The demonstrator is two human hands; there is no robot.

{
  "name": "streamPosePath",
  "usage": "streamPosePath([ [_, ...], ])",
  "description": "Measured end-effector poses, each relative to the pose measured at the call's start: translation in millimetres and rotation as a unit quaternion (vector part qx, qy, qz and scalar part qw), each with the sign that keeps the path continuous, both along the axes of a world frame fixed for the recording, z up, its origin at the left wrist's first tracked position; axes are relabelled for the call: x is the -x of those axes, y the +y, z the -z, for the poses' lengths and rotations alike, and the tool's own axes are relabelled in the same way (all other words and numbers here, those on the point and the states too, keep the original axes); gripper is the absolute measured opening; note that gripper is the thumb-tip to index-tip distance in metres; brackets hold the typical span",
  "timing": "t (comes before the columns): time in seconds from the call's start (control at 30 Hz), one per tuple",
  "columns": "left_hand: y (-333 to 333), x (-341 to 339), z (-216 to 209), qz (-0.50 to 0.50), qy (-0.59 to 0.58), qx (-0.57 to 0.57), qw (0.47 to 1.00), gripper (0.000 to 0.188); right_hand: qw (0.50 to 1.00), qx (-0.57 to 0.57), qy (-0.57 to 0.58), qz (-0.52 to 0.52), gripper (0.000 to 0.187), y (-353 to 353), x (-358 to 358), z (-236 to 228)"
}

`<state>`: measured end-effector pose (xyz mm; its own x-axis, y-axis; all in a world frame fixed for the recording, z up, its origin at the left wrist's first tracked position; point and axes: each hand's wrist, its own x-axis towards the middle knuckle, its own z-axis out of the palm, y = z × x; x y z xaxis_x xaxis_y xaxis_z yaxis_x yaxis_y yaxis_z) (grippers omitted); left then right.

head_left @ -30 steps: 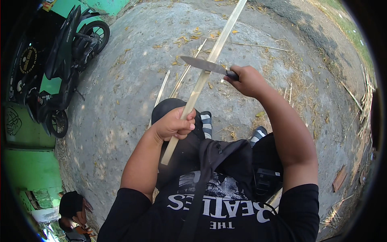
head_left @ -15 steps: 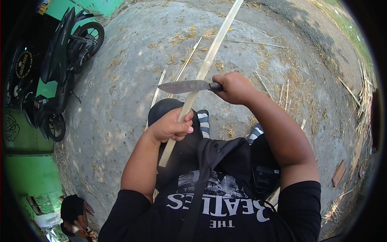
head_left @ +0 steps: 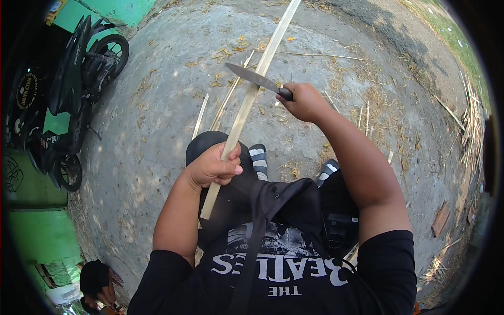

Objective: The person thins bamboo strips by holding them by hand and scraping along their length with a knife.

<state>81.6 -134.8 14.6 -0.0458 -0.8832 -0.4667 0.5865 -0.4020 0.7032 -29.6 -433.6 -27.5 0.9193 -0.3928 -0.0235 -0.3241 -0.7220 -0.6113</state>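
Observation:
My left hand [head_left: 216, 165] is closed round a long, pale bamboo strip [head_left: 242, 114] close to its near end. The strip slants from above my lap away to the top edge of the view. In my right hand [head_left: 306, 102] is the dark handle of a large knife [head_left: 253, 76]. Its broad, pointed blade lies across the strip, beyond my left hand, with the tip toward the far left. Whether the edge bites into the bamboo I cannot tell.
Thin bamboo strips [head_left: 231, 94] and yellow leaves lie on the grey concrete ground [head_left: 152, 121] beyond my knees. A parked motorbike [head_left: 79, 79] stands at the left. Another person [head_left: 97, 281] is low at the lower left. A pile of bamboo sticks [head_left: 472, 126] lies far right.
The knife has moved farther out along the strip, and its blade has turned so that the tip points more away from me. My left hand keeps its hold.

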Motion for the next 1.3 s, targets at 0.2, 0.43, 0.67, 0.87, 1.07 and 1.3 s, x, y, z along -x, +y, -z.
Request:
streamPosePath([
  [0.2, -2.7, 0.4, -1.0, -0.022, 0.016, -0.033, 0.999, 0.035, 0.993, 0.003, 0.004, -0.117, 0.021, 20.5, 6.0, -9.7],
  [0.43, 3.8, -5.7, 0.9, -0.001, 0.043, 0.006, 0.999, 0.034, 0.998, -0.054, 0.014, 0.013, 0.023, -10.4, 1.6, -6.1],
  [0.67, 3.9, -5.8, 2.5, -0.008, 0.059, 0.001, 0.998, 0.034, 0.997, -0.003, -0.013, -0.08, 0.023, 11.2, 8.1, -13.9],
  [0.87, 0.2, -3.5, 1.3, 0.014, 0.036, -0.004, 0.999, 0.035, 0.992, 0.078, 0.003, -0.094, 0.014, -4.0, 12.1, -19.7],
  [1.07, 3.7, -5.7, 3.3, -0.004, 0.066, -0.005, 0.998, 0.035, 0.985, 0.088, -0.012, -0.15, 0.015, 13.9, 7.0, -16.2],
  [1.3, 1.0, -0.6, 2.7, -0.007, 0.029, -0.017, 0.999, 0.037, 0.992, 0.09, 0.014, -0.091, 0.014, 5.6, 5.8, -14.7],
])
